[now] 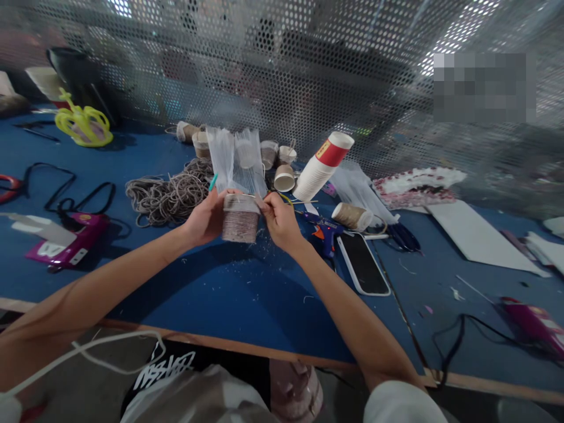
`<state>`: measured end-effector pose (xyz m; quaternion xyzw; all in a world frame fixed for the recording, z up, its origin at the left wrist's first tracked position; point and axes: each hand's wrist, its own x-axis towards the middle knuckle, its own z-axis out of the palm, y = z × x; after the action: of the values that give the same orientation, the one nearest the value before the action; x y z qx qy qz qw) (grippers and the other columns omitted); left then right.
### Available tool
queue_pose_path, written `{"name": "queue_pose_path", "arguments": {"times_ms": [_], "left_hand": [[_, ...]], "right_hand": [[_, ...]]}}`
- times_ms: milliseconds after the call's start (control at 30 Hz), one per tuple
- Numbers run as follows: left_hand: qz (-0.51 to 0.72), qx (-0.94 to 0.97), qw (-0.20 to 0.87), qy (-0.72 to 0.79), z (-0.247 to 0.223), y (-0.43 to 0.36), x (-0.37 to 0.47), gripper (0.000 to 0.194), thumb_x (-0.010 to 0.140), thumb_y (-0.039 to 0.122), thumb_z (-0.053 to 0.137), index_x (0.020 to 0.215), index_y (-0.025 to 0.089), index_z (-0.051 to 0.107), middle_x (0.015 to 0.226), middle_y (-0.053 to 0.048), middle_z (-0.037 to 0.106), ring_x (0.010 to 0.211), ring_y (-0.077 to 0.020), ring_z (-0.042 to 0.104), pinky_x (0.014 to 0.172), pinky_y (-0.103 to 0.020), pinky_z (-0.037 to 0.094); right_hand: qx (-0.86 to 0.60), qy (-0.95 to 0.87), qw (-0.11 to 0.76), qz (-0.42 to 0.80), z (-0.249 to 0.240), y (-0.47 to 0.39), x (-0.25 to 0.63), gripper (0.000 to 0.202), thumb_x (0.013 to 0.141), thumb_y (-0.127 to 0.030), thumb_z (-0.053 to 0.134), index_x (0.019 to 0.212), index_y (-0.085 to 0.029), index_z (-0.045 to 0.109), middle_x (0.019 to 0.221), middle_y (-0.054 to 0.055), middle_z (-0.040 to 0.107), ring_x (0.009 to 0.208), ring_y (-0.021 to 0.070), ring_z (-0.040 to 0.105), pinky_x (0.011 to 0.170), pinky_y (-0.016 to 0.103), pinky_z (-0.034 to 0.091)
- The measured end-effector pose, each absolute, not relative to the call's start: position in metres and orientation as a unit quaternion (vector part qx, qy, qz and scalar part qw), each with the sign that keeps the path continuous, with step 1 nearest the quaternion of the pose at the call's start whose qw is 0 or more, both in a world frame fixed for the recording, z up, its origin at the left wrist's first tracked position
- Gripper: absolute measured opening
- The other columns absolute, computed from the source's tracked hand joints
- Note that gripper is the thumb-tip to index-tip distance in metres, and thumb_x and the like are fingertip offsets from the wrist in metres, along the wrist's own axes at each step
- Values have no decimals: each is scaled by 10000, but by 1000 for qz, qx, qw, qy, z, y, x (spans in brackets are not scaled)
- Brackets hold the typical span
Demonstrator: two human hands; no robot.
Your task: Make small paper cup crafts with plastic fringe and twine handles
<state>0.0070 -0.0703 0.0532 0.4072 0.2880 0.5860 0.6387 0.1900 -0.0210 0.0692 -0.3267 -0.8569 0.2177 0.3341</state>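
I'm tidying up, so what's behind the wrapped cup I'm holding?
Behind the wrapped cup, translucent white material rises above the rim; small cups sit farther back, rightward. The wrapped cup covers the material's lower part, so whatever lies there can't be seen.

This looks like a craft workshop: tangled cord [174, 197] left of centre and a glue gun [326, 232] right of centre lie on a blue bench [189, 299].

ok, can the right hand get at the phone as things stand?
Probably yes: the phone lies uncovered to its right; the blue glue gun beside it may crowd the approach slightly. The right hand is at the wrapped cup's rim, so it would likely leave that first.
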Motion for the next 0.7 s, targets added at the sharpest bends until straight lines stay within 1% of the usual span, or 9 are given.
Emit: {"name": "queue_pose_path", "arguments": {"times_ms": [67,133,233,300,433,500,567,633,700], "left_hand": [[594,399,629,304,51,-68,6,559,742,744,579,862,201,632,820,-70,685,804,-256,669,678,-368,536],[594,397,624,317,47,-66,6,458,757,637,656,893,201,632,807,-49,673,759,-223,658,669,-344,530],[602,385,620,323,39,-64,11,336,769,495,716,883,195,618,843,-34,670,811,-196,661,732,-322,530],[609,369,619,331,34,-63,17,319,762,463,734,859,185,611,874,-34,672,854,-178,661,763,-301,529],[621,359,592,368,27,-62,23,372,678,447,800,836,178,597,791,1,658,648,-98,605,577,-214,483],[645,370,546,385,26,-60,21,372,625,402,835,808,176,602,731,23,646,570,-72,558,530,-196,455],[666,405,466,420,28,-58,14,325,572,332,860,733,165,632,667,26,641,560,-73,552,531,-195,458],[666,444,377,466,31,-54,5,255,540,281,863,628,157,658,612,13,651,558,-90,567,525,-203,467],[654,458,329,503,33,-51,-4,223,523,267,865,564,159,674,560,5,657,516,-101,572,488,-209,467]], "right_hand": [[-329,-842,348,248,67,-18,190,356,971,-555,306,825,-237,371,649,-26,456,580,145,474,576,283,330],[-334,-832,351,272,66,-17,189,360,968,-564,301,837,-235,367,671,-27,452,595,142,481,591,282,348],[-349,-830,335,277,63,-18,187,345,971,-549,317,843,-233,367,677,-26,474,593,138,488,591,273,348],[-364,-836,316,264,60,-18,186,326,976,-528,328,857,-229,380,674,-22,505,586,139,499,584,266,338],[-400,-849,278,202,57,-15,188,300,984,-482,350,886,-213,438,703,15,584,612,166,553,587,269,331],[-417,-851,265,178,56,-12,191,287,985,-453,358,877,-207,458,712,32,610,628,183,577,594,277,334],[-425,-848,268,168,57,-9,193,288,985,-441,358,850,-208,461,692,32,610,636,191,590,609,284,348],[-426,-839,285,184,61,-7,196,306,987,-455,344,834,-214,453,637,13,586,623,184,590,620,286,370],[-420,-828,301,218,68,-5,199,331,983,-494,332,845,-217,449,594,-9,556,596,173,584,627,289,399]]}}
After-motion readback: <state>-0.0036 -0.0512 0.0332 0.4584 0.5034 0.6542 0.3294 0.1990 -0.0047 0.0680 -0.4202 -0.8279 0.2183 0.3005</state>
